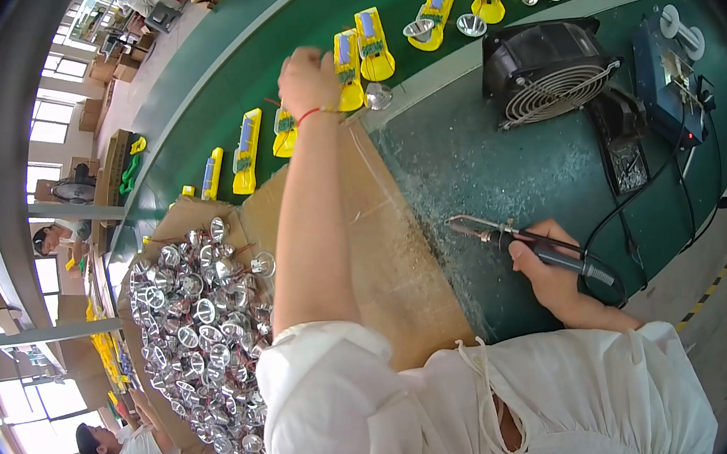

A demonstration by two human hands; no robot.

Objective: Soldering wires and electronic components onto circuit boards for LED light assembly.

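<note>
My left hand reaches out over the green belt, fingers curled. It covers the upper part of a yellow plastic housing; what the fingers grip, if anything, is hidden. Just right of it lies another yellow housing with a blue cell and green circuit board, beside a silver reflector cup. In my right hand is a soldering iron with a metal guide tube along it, its tip pointing left just above the bench. A cardboard sheet spreads below my left forearm.
A heap of silver reflector cups fills a cardboard box at left. Several yellow housings line the belt. A black fan and a blue soldering unit with a wire spool stand at right, cables trailing. Other people sit at far left.
</note>
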